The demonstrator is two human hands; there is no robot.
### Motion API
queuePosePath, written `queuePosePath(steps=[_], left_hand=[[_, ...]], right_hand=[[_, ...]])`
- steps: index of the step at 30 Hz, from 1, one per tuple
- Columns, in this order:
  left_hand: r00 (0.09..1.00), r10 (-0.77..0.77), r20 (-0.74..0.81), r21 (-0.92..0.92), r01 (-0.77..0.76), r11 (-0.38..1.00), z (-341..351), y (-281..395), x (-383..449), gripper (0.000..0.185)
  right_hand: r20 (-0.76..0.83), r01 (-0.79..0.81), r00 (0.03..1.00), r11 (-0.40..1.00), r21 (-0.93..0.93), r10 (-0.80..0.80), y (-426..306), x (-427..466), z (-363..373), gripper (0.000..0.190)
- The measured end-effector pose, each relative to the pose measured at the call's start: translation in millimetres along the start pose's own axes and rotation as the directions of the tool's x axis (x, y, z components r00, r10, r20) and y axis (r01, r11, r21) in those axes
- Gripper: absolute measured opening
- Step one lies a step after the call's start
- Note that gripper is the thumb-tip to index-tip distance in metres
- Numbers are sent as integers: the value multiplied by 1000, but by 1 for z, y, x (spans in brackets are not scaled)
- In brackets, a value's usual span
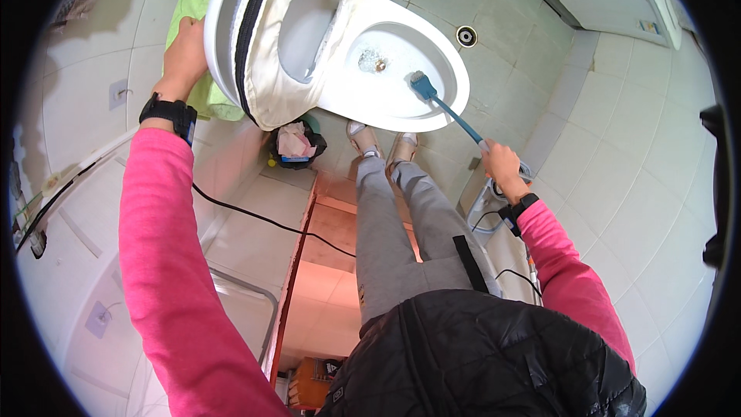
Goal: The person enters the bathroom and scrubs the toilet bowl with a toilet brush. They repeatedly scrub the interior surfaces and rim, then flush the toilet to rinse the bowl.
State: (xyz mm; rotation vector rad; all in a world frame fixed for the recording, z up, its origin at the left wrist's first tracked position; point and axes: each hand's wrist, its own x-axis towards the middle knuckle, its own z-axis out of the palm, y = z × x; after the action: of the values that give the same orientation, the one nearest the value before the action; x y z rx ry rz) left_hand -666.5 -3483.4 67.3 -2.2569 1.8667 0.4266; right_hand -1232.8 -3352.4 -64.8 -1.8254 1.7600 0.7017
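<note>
My right hand (502, 167) is closed round the handle of a blue toilet brush (457, 119), whose head is inside the bowl of a white toilet (448, 84) near its front right wall. Water and a small brown spot show at the bowl's drain. At the upper left, my left hand (186, 57) is at the outer edge of the raised toilet lid (217, 63); its fingertips are partly hidden, so its grip cannot be told. A cream fabric seat cover (266, 92) with a black zip is on the raised seat beside the lid.
A green towel (220, 105) hangs behind the lid. Below the toilet stands a small bin with a black bag (312, 147) holding crumpled paper. A floor drain (466, 36) lies beyond the bowl. A black cable (260, 217) crosses at left; a coiled grey hose (480, 208) is near my right wrist.
</note>
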Motion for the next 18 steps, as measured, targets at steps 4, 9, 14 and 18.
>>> queuePosePath(steps=[4, 9, 14, 18], left_hand=[[1000, -13, 3, -22, 13, 1000, 1, -1, 0, 32], [1000, 5, 0, 16, -5, 1000, 3, -3, 1, 31], [1000, -24, 20, 8, 24, 1000, 1, -1, 1, 31], [999, -37, 27, -3, 37, 999, -2, 3, -2, 31]], right_hand=[[-56, 21, 998, 999, -33, -23, 3, 1, -1, 25], [-46, 17, 999, 998, -60, -20, 5, 5, -2, 24], [-43, 35, 998, 998, -61, -38, 6, 6, -2, 25], [-33, 17, 999, 996, -85, -19, 3, 10, 1, 25]])
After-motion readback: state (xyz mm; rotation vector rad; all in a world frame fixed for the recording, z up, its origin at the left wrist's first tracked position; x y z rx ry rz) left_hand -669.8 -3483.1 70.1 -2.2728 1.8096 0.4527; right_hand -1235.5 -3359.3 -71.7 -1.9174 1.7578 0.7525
